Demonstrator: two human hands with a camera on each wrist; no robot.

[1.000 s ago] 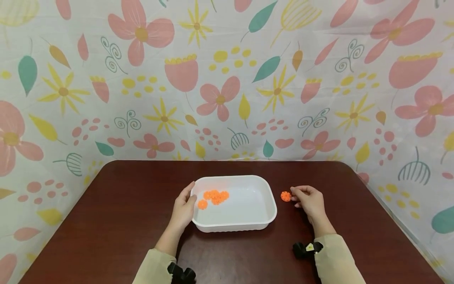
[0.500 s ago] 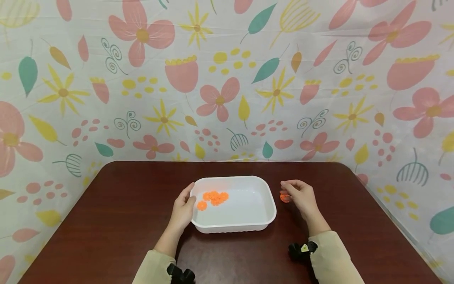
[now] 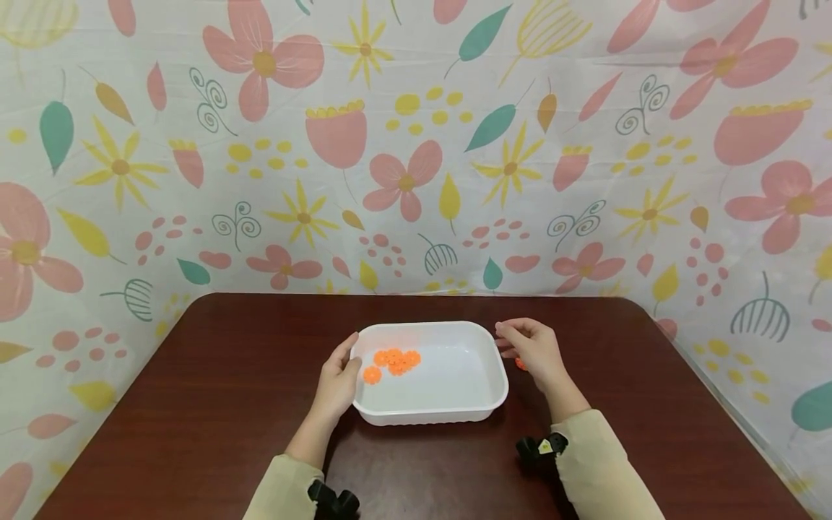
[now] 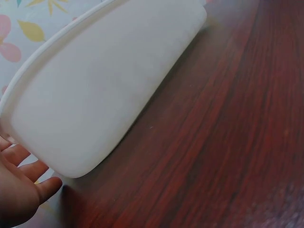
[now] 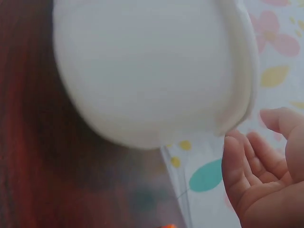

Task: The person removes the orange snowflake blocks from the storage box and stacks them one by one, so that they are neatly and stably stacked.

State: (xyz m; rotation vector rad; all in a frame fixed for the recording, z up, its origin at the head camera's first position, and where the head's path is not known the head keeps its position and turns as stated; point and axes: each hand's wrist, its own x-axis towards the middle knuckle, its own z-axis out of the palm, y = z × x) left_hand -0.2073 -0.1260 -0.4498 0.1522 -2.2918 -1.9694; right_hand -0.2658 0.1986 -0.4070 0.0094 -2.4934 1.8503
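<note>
A white plastic basin (image 3: 425,417) sits on the table, with several small round orange pieces with notched edges (image 3: 395,361) lying in its left part. At the basin's left end my left hand (image 3: 335,384) grips the rim, thumb on top; in the left wrist view its fingers (image 4: 34,170) lie along the end wall. My right hand (image 3: 536,354) is at the basin's right end, fingertips right at the rim and nothing held, thumb apart from the fingers in the right wrist view. One more orange piece (image 3: 521,364) is on the table, partly hidden behind this hand.
The dark reddish-brown table (image 3: 214,404) reaches back to a white cloth (image 3: 416,94) printed with flowers and leaves. A black wrist camera (image 3: 333,500) is strapped on the left wrist, another black camera (image 3: 541,448) on the right.
My right hand has moved left, from the loose orange piece to the basin's right rim, letting that piece stay on the table. The left hand and basin have not visibly moved.
</note>
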